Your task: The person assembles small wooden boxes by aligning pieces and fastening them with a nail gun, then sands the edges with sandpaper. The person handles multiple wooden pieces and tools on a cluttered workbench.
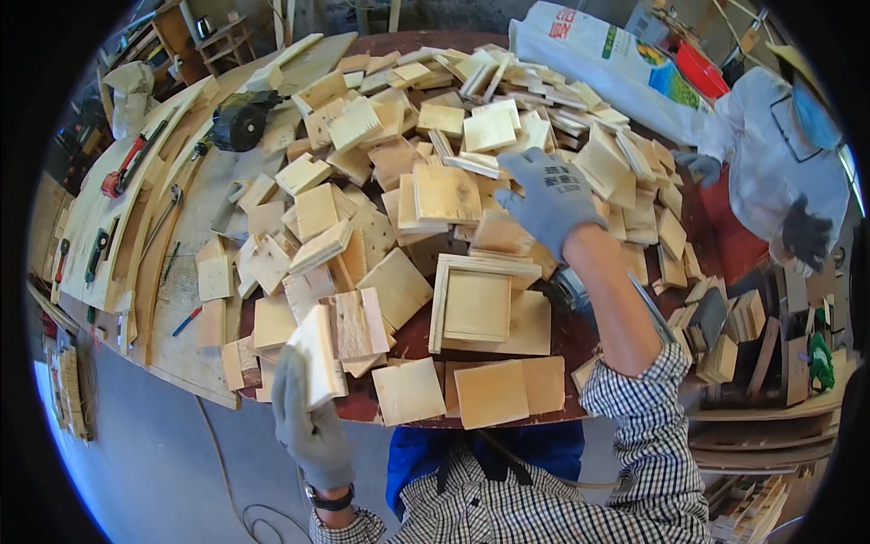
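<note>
My left hand (306, 417), in a grey glove, is closed on a pale wooden block (317, 358) held upright on its edge at the near left of the pile. My right hand (551, 195), also gloved in grey, reaches over the heap of small wooden boards (446, 193). Its fingers are apart above the boards, with nothing visible between them. Closer to me lies a wooden piece with raised strips along two edges (478, 306). Flat boards (492, 394) lie along the table's near edge. A blue-grey tool (571, 290) is partly hidden beneath my right forearm.
Another person (770, 154) in pale clothes and gloves stands at the far right. A black round-bodied power tool (240, 122) and a red-handled tool (122, 168) rest on the left bench. A large white sack (589, 54) lies behind the pile. Stacked wood (725, 326) stands at right.
</note>
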### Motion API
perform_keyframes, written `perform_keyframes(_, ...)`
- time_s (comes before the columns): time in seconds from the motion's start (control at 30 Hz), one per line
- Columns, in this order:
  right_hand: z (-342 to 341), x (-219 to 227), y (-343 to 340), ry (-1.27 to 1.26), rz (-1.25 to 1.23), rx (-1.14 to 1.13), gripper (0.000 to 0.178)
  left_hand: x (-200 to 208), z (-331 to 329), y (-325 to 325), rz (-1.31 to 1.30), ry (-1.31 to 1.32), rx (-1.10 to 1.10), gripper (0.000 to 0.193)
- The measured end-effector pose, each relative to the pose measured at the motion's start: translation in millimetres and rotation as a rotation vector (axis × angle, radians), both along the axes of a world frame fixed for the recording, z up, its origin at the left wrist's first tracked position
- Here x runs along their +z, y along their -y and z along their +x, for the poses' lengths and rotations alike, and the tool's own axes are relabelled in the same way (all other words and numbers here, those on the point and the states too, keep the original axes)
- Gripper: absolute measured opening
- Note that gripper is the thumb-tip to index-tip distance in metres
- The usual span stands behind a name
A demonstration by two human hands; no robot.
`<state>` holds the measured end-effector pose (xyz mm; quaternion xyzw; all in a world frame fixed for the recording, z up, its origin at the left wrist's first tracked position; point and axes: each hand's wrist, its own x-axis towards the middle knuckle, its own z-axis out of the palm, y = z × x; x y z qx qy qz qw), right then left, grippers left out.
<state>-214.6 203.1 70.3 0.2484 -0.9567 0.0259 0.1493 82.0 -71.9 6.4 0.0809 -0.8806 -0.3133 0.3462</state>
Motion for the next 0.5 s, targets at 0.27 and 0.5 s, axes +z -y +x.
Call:
perform_keyframes(0.27, -53.2, 7.4, 45.3, 0.249, 0.305, -0.027, 0.041, -32.9, 4.8, 55.0, -0.019, 0.139, 0.116, 0.064)
perform_keyframes(0.5, -45.8, 7.7, 22.4, 0.121, 0.268, -0.055, 0.042, -53.4, -24.3, 48.9, -0.091, 0.091, 0.083, 0.07)
